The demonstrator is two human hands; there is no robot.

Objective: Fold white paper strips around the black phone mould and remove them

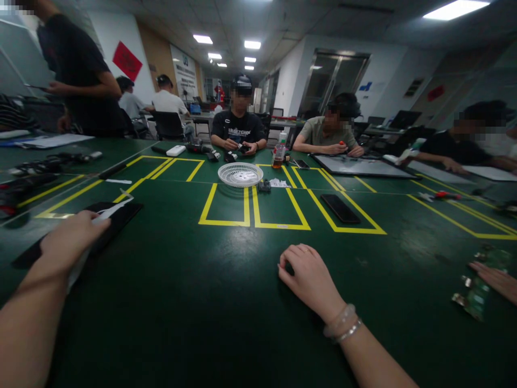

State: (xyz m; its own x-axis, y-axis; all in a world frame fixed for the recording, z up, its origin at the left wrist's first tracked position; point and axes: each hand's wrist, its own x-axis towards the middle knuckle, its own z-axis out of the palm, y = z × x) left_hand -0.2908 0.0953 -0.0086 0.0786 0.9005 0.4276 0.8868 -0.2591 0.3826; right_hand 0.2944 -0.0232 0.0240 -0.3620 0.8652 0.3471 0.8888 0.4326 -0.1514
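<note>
My left hand (pixel 70 237) is closed around a thin white strip (pixel 115 205), whose far end sticks out past the fingers and whose tail hangs below the palm. What the strip is made of I cannot tell. Under that hand lies a flat black slab (pixel 128 212) on the green table (pixel 226 280). My right hand (pixel 309 275) rests on the tabletop with its fingers curled towards the thumb, and nothing shows in it. Two bracelets circle the right wrist.
Yellow tape outlines (pixel 283 226) mark the table. A white round basket (pixel 240 175), a black rectangular block (pixel 340 208) and a bottle (pixel 278 153) stand farther off. At right, a co-worker's hand (pixel 496 280) touches green circuit boards (pixel 472 302). Several people sit opposite; one stands at left.
</note>
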